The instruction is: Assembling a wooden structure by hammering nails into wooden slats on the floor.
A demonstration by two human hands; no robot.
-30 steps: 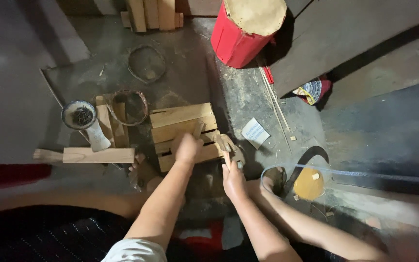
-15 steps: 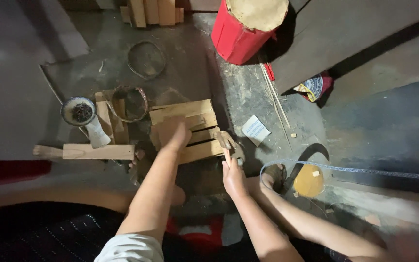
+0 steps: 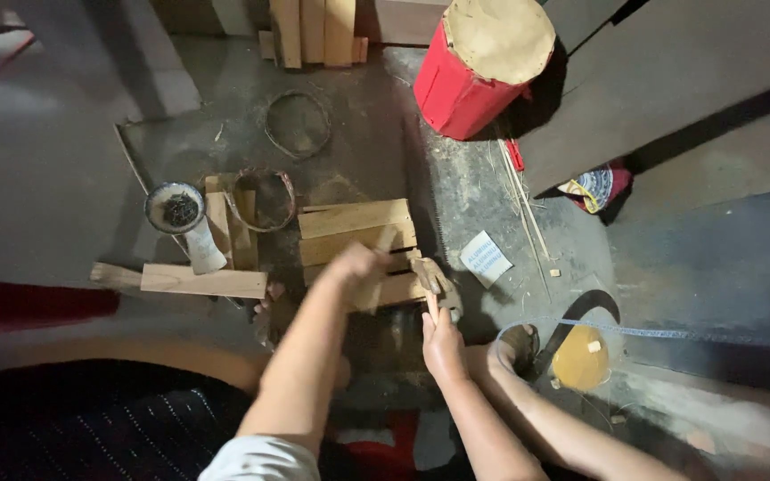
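Two hands, left hand (image 3: 358,264) blurred, grip unclear, right hand (image 3: 443,343) pinching a nail, three wooden slats (image 3: 354,218)

left hand (image 3: 358,264) motion-blurred over the slatted crate (image 3: 358,233); grip unclear.

- The wooden slat frame (image 3: 358,245) I'm working on lies flat on the dusty floor, made of pale, unpainted boards set side by side with narrow gaps between them.
- At least 3 slats show; the 2 far ones are clear, the near one sits partly under my arm.
- Its near right corner (image 3: 430,278) looks rough and darker.
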